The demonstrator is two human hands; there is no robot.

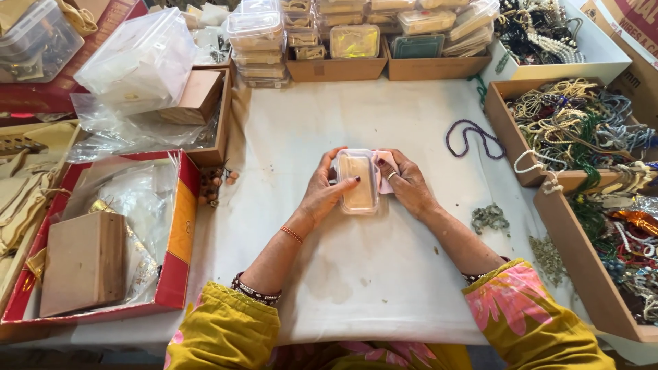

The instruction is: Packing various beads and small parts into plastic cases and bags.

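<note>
On the white cloth, left hand (322,192) and right hand (410,183) each grip closed around a small clear box (357,182).

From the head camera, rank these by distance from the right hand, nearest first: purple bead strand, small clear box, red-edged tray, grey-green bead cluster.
From the right hand:
1. Small clear box, held, on its left.
2. Purple bead strand and grey-green bead cluster, both on its right, too close to call.
3. Red-edged tray, far left.

Both hands hold a small clear plastic box (357,181); stacked clear boxes (258,42) line the table's far edge.
</note>
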